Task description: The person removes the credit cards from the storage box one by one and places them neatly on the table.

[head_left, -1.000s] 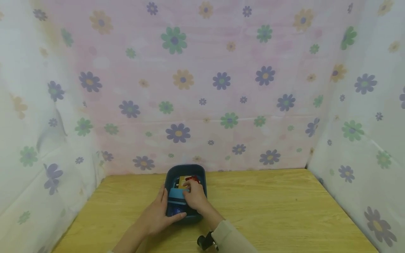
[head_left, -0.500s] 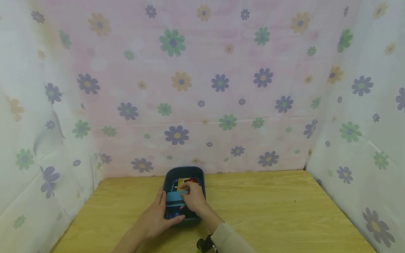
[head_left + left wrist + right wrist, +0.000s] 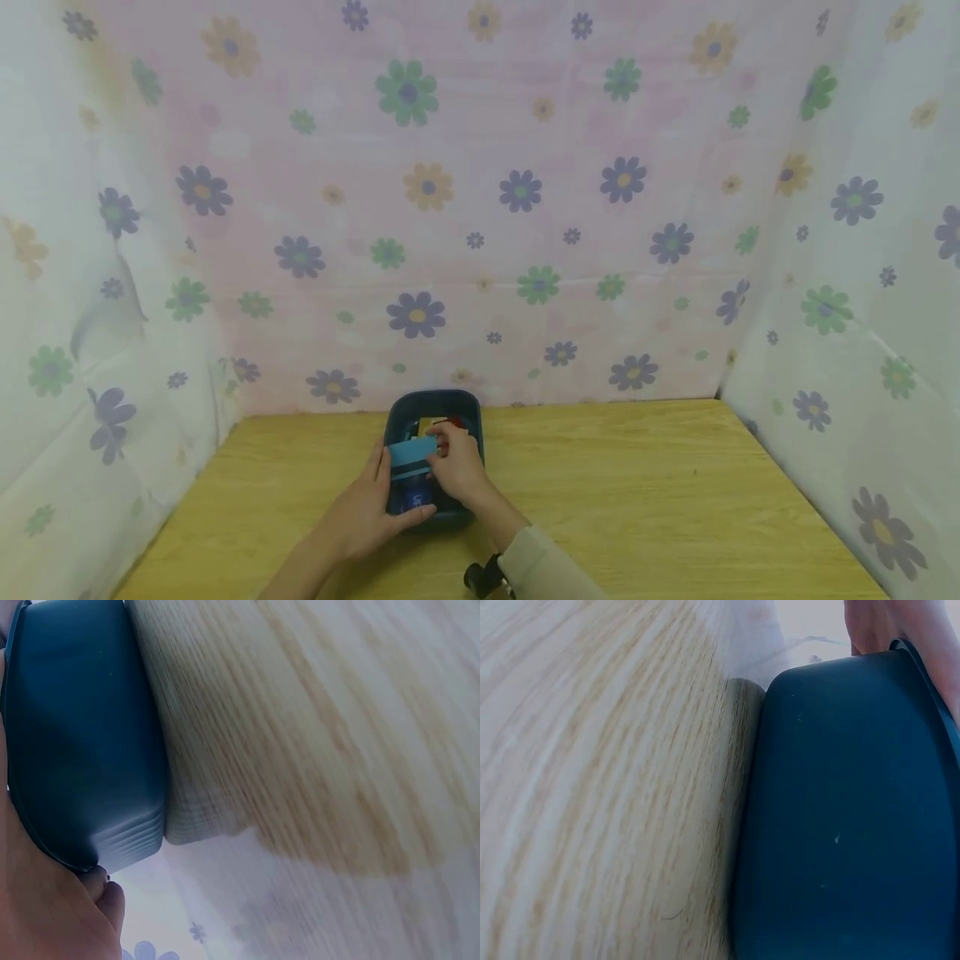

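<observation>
A dark teal plastic bin [image 3: 433, 403] stands on the wooden table, with several small items inside. Between thumb and fingers, my right hand [image 3: 459, 465] pinches the right end of a light-blue card [image 3: 409, 452] with a dark stripe, which is tilted inside the bin. My left hand [image 3: 360, 512] rests along the bin's left rim, its fingers fairly straight and the thumb stretched over the near inside. Beneath the card lies a dark blue item [image 3: 417, 497] with pale lettering. Yellow [image 3: 430, 425] and red cards sit behind, partly covered by the right hand.
Light wood tabletop [image 3: 637, 483] surrounds the bin. A pink flowered cloth [image 3: 480, 250] hangs at the back, and white flowered cloths line both sides. A black wrist camera [image 3: 480, 577] is strapped at the right wrist, below the bin.
The light-blue card has tipped, its right end raised and its far edge shifted away from me. The right hand has moved slightly with it; the left hand stays at the bin's rim.
</observation>
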The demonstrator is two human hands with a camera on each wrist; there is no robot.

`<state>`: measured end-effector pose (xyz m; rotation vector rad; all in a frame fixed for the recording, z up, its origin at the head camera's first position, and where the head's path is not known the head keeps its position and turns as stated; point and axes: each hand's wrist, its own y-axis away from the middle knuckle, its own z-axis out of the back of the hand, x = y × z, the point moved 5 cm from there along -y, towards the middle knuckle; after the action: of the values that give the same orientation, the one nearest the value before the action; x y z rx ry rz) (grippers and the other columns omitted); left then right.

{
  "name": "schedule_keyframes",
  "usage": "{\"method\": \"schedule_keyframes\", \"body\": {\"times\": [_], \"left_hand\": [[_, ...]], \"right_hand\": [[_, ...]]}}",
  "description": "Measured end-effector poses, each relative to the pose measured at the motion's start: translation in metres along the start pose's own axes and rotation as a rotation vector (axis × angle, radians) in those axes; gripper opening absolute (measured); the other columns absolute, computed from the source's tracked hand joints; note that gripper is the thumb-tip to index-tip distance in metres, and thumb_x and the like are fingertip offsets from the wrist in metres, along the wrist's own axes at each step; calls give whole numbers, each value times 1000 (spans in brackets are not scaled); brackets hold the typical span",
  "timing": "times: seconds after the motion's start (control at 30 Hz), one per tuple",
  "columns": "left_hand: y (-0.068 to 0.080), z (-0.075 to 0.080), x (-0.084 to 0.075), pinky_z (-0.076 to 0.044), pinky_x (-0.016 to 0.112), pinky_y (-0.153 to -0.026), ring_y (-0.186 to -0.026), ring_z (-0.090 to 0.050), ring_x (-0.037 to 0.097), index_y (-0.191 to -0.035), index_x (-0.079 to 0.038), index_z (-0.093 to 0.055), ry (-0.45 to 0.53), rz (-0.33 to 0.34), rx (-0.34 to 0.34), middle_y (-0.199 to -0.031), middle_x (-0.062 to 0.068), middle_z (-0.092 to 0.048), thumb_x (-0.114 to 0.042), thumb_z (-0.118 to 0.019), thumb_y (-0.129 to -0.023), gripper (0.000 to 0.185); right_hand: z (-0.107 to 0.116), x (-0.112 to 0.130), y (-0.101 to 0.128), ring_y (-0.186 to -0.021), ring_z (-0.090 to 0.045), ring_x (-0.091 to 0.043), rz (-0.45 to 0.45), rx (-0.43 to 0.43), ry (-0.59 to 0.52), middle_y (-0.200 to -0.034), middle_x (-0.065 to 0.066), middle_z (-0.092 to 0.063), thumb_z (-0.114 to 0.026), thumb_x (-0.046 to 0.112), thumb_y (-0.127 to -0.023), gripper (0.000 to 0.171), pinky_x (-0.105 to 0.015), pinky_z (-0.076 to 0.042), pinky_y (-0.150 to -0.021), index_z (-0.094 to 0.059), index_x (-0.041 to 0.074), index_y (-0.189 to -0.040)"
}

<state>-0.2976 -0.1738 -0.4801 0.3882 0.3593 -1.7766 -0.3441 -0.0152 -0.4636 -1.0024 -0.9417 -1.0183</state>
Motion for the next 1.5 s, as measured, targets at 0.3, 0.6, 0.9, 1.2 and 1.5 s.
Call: {"method": "schedule_keyframes", "body": {"times": [0.3, 0.6, 0.9, 1.2, 1.5], "left_hand": [[1, 5, 0, -46, 60, -104, -139, -42, 52, -159, 9, -12, 13, 2, 8, -169, 25, 1, -81, -60, -83, 127], [-2, -5, 4, -47, 60, -103, -139, -43, 51, -161, 6, -8, 22, 16, 8, -170, 23, 0, -83, -61, -81, 131], [0, 1, 0, -45, 62, -105, -139, -41, 53, -160, 8, -9, 35, 21, 10, -170, 24, 2, -81, -62, -81, 131], [-1, 2, 0, -44, 62, -107, -141, -39, 52, -161, 7, -9, 31, 39, 19, -170, 24, -1, -82, -62, -81, 131], [-1, 0, 1, -42, 62, -108, -143, -37, 52, -161, 7, -8, 32, 37, 12, -170, 24, -1, -84, -61, -80, 133]], "right_hand": [[2, 6, -2, -71, -63, -11, 80, -46, 64, -101, -15, -66, -62, -13, -90, 35, -23, -55, -57, -66, -3, -124], [13, 7, -1, -63, -60, -11, 69, -41, 61, -95, -15, -65, -59, -16, -91, 36, -24, -54, -55, -64, -5, -125], [36, 12, -3, -70, -60, -14, 64, -31, 87, -107, -15, -61, -58, -12, -94, 34, -27, -55, -59, -64, -2, -126], [53, 9, 1, -76, -63, -18, 32, -47, 87, -107, -17, -65, -60, -13, -94, 34, -29, -57, -61, -64, -4, -126], [66, 7, 0, -74, -62, -17, 50, -39, 84, -103, -19, -61, -60, -14, -92, 34, -28, -56, -58, -64, -5, -125]]}}
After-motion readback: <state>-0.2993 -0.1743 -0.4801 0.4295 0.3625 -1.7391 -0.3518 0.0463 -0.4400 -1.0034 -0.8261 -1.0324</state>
